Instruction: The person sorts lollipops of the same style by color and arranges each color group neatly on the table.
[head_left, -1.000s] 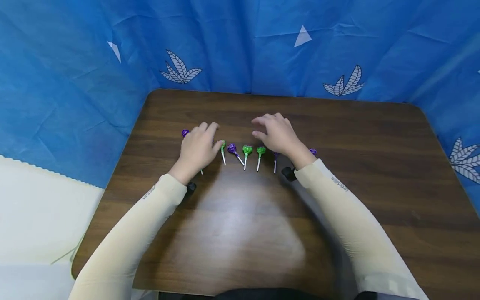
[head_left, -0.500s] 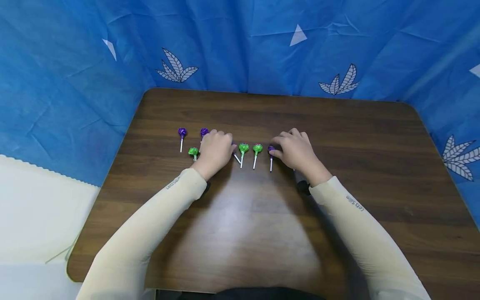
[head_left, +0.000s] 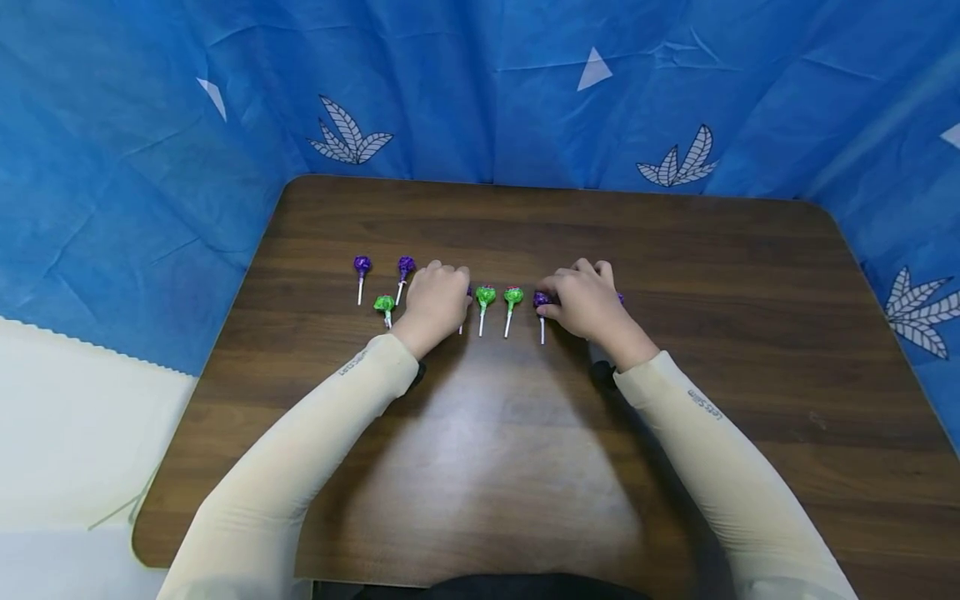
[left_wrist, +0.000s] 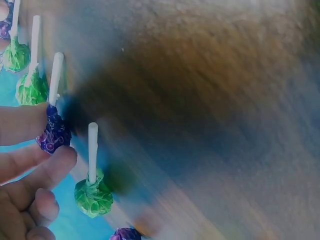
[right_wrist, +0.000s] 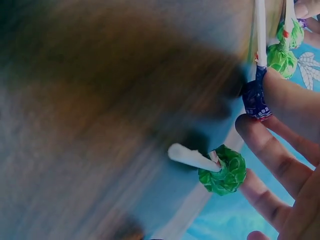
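Observation:
My left hand pinches a purple-wrapped lollipop by its head, thumb on one side and fingers on the other. Below that hand in the left wrist view lies a green lollipop, covered by the hand in the head view. With thumb and fingers, my right hand holds the head of another purple lollipop. A green lollipop lies by the right hand's lower fingers. Between the hands, two green lollipops, one at the left and one at the right, lie with sticks toward me.
Two purple lollipops, one farther left and one nearer the left hand, lie behind a green one. A bit of purple shows beyond the right hand. The brown wooden table meets a blue curtain.
Both hands have shifted right and come down onto purple lollipops. The slanted purple lollipop at the left hand now has its stick pointing straighter toward me.

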